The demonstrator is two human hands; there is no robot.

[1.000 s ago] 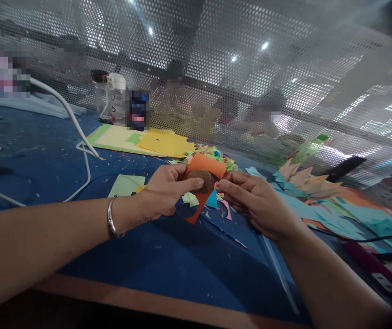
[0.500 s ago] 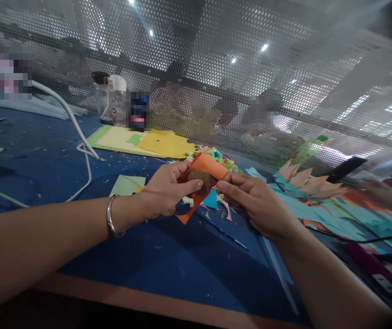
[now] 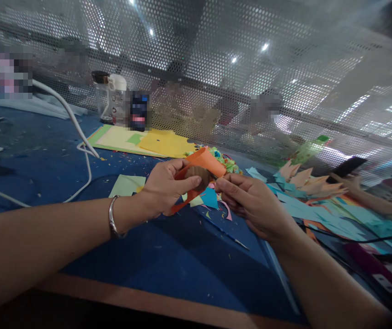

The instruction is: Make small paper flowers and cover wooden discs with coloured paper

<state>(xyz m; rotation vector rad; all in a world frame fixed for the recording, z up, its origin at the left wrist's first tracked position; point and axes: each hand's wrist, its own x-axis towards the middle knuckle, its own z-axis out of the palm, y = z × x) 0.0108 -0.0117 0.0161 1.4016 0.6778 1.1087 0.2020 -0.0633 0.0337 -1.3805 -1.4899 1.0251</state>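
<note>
My left hand [image 3: 163,185] is closed on a sheet of orange paper [image 3: 206,159], with its thumb pressing a brown round disc [image 3: 198,177] against it. The paper bends up behind the disc, and a cut strip hangs below. My right hand [image 3: 250,198] pinches a thin dark tool [image 3: 214,177] at the disc's right edge. Most of that tool is hidden by the fingers, so its exact kind does not show. Both hands are raised over the blue table [image 3: 196,269]. Under them lie a blue paper scrap [image 3: 210,197] and a pale green paper piece [image 3: 126,185].
A thin blue pointed tool [image 3: 228,234] lies below my hands. Behind are yellow paper [image 3: 168,142], curled paper bits [image 3: 226,159] and a white-lidded bottle [image 3: 117,100]. To the right are folded paper petals [image 3: 314,183], a black cable [image 3: 360,238] and another person's hand [image 3: 351,185].
The orange paper and disc have turned and tilted in my left hand, and the paper's lower corner has swung left. At right, the other person's hand has moved to the dark flat object.
</note>
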